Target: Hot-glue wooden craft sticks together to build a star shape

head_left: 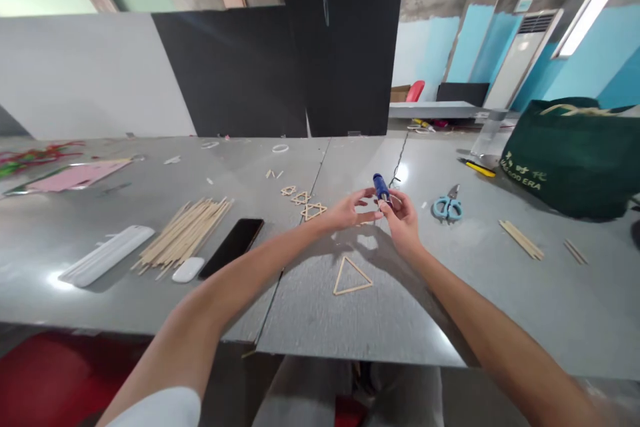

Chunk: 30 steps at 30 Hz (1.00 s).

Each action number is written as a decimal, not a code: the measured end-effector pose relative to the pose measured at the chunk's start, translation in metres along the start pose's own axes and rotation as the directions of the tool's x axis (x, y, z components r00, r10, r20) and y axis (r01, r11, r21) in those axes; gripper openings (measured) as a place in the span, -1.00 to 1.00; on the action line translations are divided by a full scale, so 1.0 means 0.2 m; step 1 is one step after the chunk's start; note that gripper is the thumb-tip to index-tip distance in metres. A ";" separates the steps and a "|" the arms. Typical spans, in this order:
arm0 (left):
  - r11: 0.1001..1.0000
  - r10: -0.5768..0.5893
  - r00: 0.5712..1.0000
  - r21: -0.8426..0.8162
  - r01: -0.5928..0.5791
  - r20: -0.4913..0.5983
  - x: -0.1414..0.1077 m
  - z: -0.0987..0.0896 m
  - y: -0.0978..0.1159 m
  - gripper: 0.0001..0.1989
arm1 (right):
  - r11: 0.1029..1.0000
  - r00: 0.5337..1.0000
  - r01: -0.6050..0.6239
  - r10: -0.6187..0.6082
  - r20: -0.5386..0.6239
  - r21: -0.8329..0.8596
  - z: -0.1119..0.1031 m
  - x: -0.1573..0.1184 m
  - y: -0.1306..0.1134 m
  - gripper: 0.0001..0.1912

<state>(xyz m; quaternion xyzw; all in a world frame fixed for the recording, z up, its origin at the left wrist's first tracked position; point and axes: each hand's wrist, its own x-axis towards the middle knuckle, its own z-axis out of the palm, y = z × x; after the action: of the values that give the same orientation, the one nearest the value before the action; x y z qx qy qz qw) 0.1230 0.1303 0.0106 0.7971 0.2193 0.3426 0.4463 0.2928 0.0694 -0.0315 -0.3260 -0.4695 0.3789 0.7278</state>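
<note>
Centrally, the right hand (404, 219) grips a blue-handled tool (381, 188) above the gray bench (310, 320), while the left hand (350, 209) reaches toward it with fingers curled and parted; whether they touch it is unclear. Nearer the person lies a stick triangle (353, 277). Left of the hands sit small stick stars (314, 211), a black smartphone (233, 247), a white case (189, 269) and a heap of wooden sticks (185, 233). Rightward are blue-handled scissors (448, 205), more sticks (521, 239) and a dark green bag (570, 157).

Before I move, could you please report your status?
Right hand holding blue tool. Left hand close beside it, grip unclear. Stick triangle nearer body; scissors off right.
</note>
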 end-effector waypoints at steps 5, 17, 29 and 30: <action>0.959 -0.045 0.998 -0.278 0.058 0.053 0.10 0.10 -0.04 -0.25 | 0.998 0.994 -0.063 0.065 -0.089 0.022 0.00 0.04 0.04 -0.47; 0.783 -0.376 0.901 -0.593 0.184 -0.216 0.14 0.31 -0.13 -0.39 | 0.976 0.996 -0.040 0.022 -0.088 -0.212 0.00 0.00 0.09 -0.32; 0.511 -0.449 0.824 -0.856 -0.080 -0.345 0.16 0.07 0.14 -0.41 | 0.923 0.957 -0.008 -0.105 -0.272 -0.386 -0.13 0.04 0.07 -0.49; 0.513 -0.436 0.832 -0.855 -0.084 -0.343 0.13 0.05 0.16 -0.40 | 0.923 0.955 -0.034 -0.083 -0.286 -0.382 -0.14 0.05 0.09 -0.48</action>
<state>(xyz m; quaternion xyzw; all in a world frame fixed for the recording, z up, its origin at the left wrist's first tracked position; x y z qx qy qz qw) 0.1493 0.1259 0.0427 0.3279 0.2216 0.5565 0.7306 0.3176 0.0841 -0.0522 -0.5090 -0.4240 0.2174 0.7169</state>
